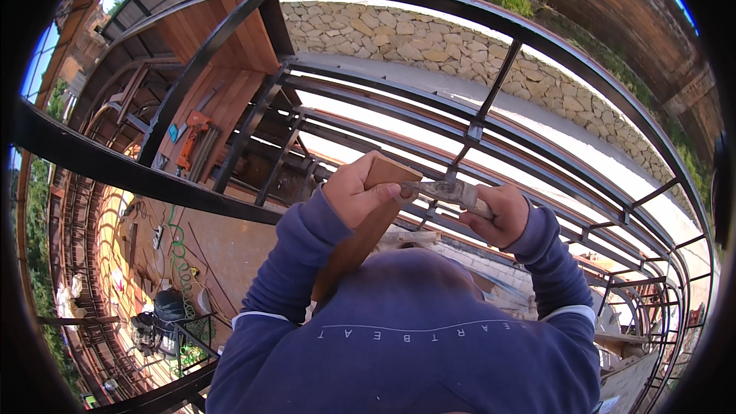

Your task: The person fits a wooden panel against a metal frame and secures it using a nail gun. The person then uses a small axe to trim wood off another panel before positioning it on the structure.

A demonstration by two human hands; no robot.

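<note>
My left hand [356,188] is closed around the upper end of a reddish-brown wooden board [368,234], which slants down against my chest and left forearm. In my right hand [502,216] is the pale handle of a worn, grey, hammer-like tool [452,193]; its exact kind is hard to make out. The rounded end of this tool lies at the board's upper edge, close to my left thumb. Whether it presses on the wood I cannot tell. Both hands are in front of my chest, above the dark metal bars.
A curved black metal frame [498,84] surrounds me, with long parallel rails ahead. At the left, wooden planks [230,100] carry an orange tool [195,138]. Lower left, a green coiled hose [178,241] and a dark bag [170,307] lie below. Beyond stands a stone wall [399,34].
</note>
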